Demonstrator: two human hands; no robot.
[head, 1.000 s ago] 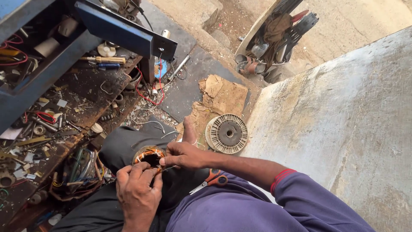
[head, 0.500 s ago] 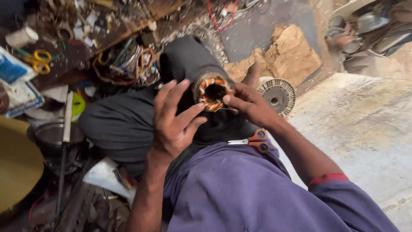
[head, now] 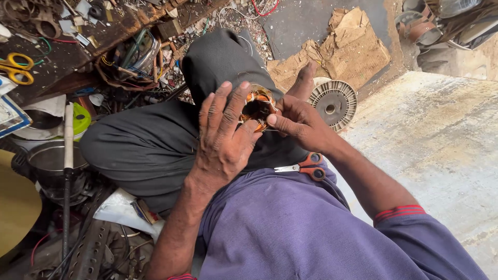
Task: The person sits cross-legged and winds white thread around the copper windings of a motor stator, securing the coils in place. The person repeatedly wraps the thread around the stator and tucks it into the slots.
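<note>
While both hands grasp a copper-wound stator, scrap litters the concrete floor.

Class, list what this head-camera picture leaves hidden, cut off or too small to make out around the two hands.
1. Stator: its lower part is hidden behind the left hand and right hand.
2. Scissors: the blade tips are hidden in the trouser fold.
3. Round rotor disc: its near edge is hidden by the right hand and foot.
4. Yellow scissors: cut off by the left edge.
5. Scraps on the bench: too small to identify.
</note>
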